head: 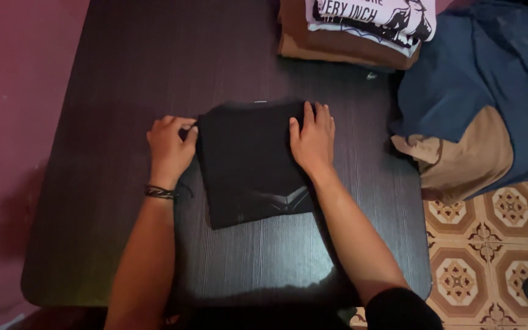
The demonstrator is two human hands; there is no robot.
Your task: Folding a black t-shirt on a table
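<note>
Here, a folded black shirt [249, 162] lies flat near the middle of a dark table [123, 73], squared into a compact rectangle with a faint grey chevron mark near its lower right corner. The left hand [169, 146] sits at the shirt's left edge, fingers curled and pinching the fabric at the upper corner; a dark braided band [160, 192] circles that wrist. The right hand [313, 139] rests palm down on the shirt's upper right corner, fingers spread flat and gripping nothing, pressing the cloth to the table. Beyond the shirt, at the table's far edge, stands a stack [352, 30] of folded garments: brown ones beneath, a white printed one on top. To the right of the shirt, off the table's side, a loose heap of blue cloth [484, 67] lies over a tan piece [465, 159]. Below that heap, patterned floor tiles [490, 256] show. Left of the table runs a maroon wall [13, 91].
</note>
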